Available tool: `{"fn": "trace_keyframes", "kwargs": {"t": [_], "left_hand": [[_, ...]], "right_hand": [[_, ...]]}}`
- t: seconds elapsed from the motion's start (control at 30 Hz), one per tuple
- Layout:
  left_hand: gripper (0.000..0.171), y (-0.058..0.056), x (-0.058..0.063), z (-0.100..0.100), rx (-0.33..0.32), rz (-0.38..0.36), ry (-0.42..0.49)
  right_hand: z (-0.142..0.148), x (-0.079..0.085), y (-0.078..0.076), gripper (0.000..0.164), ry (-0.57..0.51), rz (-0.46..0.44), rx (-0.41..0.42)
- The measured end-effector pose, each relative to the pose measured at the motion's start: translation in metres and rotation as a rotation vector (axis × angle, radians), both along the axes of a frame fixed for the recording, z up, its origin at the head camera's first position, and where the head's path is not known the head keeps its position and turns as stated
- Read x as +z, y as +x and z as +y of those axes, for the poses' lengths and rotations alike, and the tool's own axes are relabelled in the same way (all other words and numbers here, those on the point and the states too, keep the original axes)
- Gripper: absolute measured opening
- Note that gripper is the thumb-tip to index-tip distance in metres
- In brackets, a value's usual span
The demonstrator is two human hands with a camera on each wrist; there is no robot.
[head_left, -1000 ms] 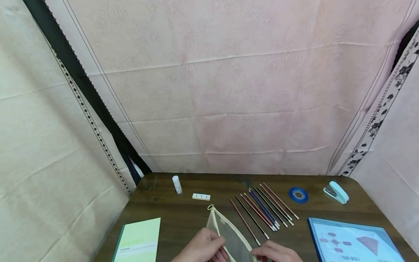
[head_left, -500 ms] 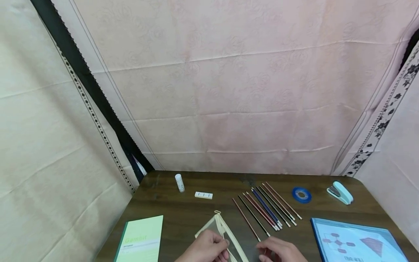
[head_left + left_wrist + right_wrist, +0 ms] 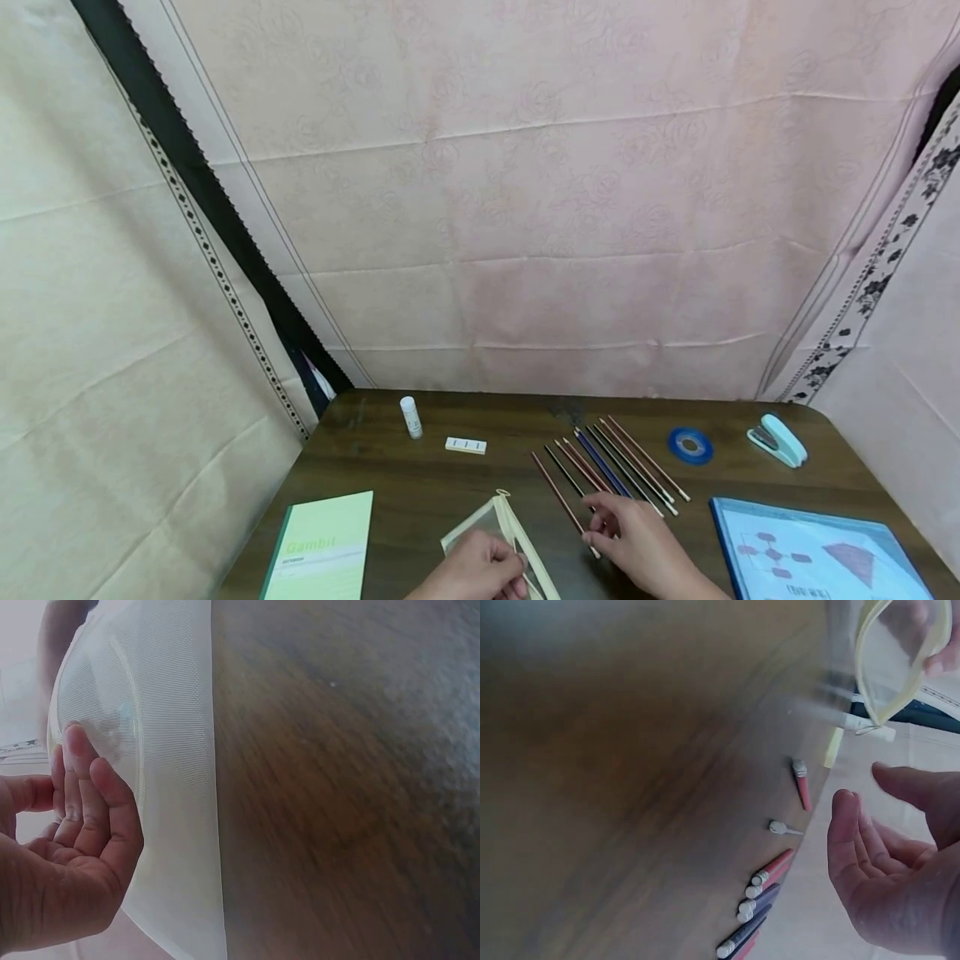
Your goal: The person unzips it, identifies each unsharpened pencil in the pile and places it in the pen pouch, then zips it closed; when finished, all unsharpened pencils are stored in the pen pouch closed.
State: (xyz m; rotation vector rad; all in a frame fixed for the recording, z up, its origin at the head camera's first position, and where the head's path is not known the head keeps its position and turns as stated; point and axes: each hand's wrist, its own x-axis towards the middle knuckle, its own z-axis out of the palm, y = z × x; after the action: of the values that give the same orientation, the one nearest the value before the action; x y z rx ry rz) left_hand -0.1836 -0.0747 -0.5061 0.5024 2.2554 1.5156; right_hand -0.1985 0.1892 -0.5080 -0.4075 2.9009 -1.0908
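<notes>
My left hand [image 3: 483, 567] pinches the edge of a mesh zip pouch [image 3: 512, 521] with cream trim and a small pull ring at its far corner. In the left wrist view the pouch's see-through mesh [image 3: 176, 750] spreads beside the fingers. My right hand [image 3: 637, 533] hovers over the near ends of several pencils, its thumb and fingers apart with nothing between them. Closest to it lies a red pencil [image 3: 558, 495], set off to the left of the row; a blue pencil [image 3: 600, 459] lies among the others. White eraser tips [image 3: 778, 826] show in the right wrist view.
Behind the pouch are a glue stick [image 3: 411, 417] and a white eraser [image 3: 466, 446]. Blue tape [image 3: 677, 447] and a light-blue stapler [image 3: 783, 442] lie at the back right. A green notebook [image 3: 322, 542] sits left, a blue folder [image 3: 817, 550] right.
My right hand has let go of the pouch's edge and moved forward and right to the pencils' near ends. The left hand keeps its pinch, and the pouch has dropped flatter.
</notes>
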Motion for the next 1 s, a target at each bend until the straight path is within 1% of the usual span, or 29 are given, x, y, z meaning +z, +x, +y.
{"fn": "trace_keyframes", "kwargs": {"t": [0.1,0.2,0.3,0.37,0.5,0.6,0.83,0.93,1.0], "left_hand": [[0.035,0.0,0.0,0.0,-0.002,-0.002,-0.003],[0.035,0.0,0.001,0.001,-0.005,-0.007,-0.015],[0.035,0.0,0.002,0.001,-0.013,-0.014,-0.016],[0.036,-0.001,0.002,0.002,-0.019,-0.024,-0.007],[0.037,-0.002,0.001,0.002,-0.027,-0.039,0.0],[0.037,-0.002,0.001,0.002,-0.024,-0.061,-0.002],[0.039,-0.002,0.001,0.003,-0.015,-0.153,0.011],[0.038,-0.002,0.001,0.003,-0.015,-0.165,0.01],[0.038,-0.002,0.001,0.004,-0.014,-0.153,0.007]], "right_hand": [[-0.008,-0.005,-0.009,0.035,0.049,0.053,-0.034],[-0.013,-0.007,-0.015,0.036,0.086,0.1,-0.057],[-0.016,-0.008,-0.02,0.037,0.132,0.128,-0.067],[-0.018,-0.009,-0.024,0.038,0.152,0.123,-0.064],[-0.019,-0.012,-0.032,0.037,0.162,0.07,-0.041],[-0.021,-0.014,-0.035,0.037,0.172,0.046,-0.031],[-0.024,-0.017,-0.037,0.04,0.228,0.071,-0.045],[-0.025,-0.016,-0.037,0.039,0.233,0.07,-0.033],[-0.025,-0.015,-0.037,0.037,0.23,0.067,-0.021]]}}
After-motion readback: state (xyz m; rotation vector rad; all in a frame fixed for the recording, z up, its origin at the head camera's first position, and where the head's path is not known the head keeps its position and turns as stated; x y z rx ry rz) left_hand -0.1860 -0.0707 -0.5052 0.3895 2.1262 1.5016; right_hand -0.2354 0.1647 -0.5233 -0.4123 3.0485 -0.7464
